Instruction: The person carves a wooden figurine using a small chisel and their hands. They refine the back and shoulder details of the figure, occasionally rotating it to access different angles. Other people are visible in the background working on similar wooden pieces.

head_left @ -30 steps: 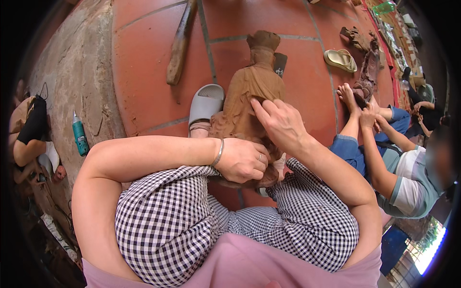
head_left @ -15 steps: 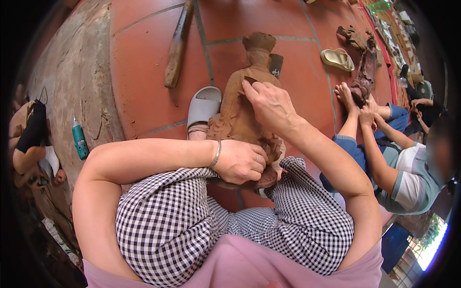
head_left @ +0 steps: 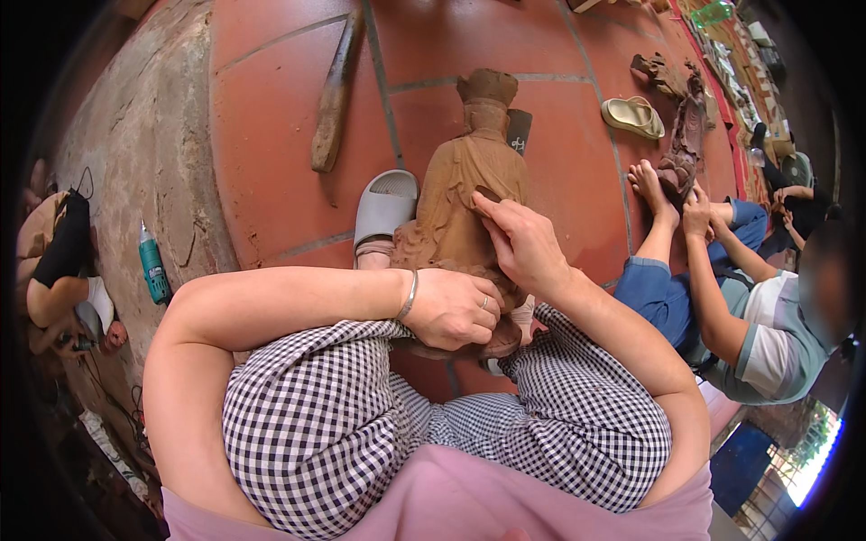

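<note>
Under the right hand (head_left: 526,243), closed in a pinch on a thin dark sheet (head_left: 488,193), possibly sandpaper, is a brown carved robed statue (head_left: 469,167). The left hand (head_left: 451,308) curls over its lower end, fingertips hidden, grip impossible to tell. Likely stiff and fairly heavy, it suits a low hold, clear of fragile carving.

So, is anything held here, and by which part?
The left grip holds the brown carved figure near its base; the right grip pinches a small dark piece by its edge, against the figure's body.

Only illegible pale marks, perhaps lettering, on a dark flat piece (head_left: 520,130) and a teal power tool (head_left: 152,261).
</note>
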A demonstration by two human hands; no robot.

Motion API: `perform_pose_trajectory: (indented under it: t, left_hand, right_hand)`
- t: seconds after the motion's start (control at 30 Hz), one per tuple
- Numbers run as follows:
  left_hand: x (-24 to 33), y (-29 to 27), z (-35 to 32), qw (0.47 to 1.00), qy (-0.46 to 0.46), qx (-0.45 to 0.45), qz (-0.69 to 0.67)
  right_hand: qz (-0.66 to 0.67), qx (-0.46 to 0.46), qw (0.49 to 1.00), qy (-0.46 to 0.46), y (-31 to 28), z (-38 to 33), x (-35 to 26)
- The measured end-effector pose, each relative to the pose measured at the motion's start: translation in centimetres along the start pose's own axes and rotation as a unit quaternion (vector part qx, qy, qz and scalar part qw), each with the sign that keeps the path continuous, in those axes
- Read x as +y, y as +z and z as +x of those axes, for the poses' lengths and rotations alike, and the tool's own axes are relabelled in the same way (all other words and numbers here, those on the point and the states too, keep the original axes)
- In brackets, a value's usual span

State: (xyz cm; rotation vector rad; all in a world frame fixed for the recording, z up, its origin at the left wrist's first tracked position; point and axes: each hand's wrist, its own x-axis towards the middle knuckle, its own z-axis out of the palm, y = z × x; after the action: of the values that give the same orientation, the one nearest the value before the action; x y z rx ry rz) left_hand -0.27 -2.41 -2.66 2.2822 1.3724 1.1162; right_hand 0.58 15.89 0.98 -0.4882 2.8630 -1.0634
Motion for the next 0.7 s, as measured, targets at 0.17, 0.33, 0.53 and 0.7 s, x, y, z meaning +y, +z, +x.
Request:
perform_pose_trajectory:
  t: [0.17,0.33,0.53,0.7]
  left_hand:
    - [-0.3,-0.2,0.3,1.0,0.006,0.002,0.001]
    - [-0.1,0.3,-0.1,1.0,-0.001,0.021,-0.007]
    - [0.0,0.3,0.1,1.0,0.005,0.009,-0.003]
    - [-0.2,0.0,0.2,1.0,0.005,0.017,-0.001]
  right_hand:
    - [0.001,0.069,0.997,-0.029,0.7,3.7,0.8]
    - [0.036,0.006,0.998,0.052,-1.0,-2.6,0.5]
    - [-0.016,0.022,0.999,0.024,-2.4,-1.9,0.5]
    - [-0.077,0.017,0.994,-0.074,-0.8,1.0,1.7]
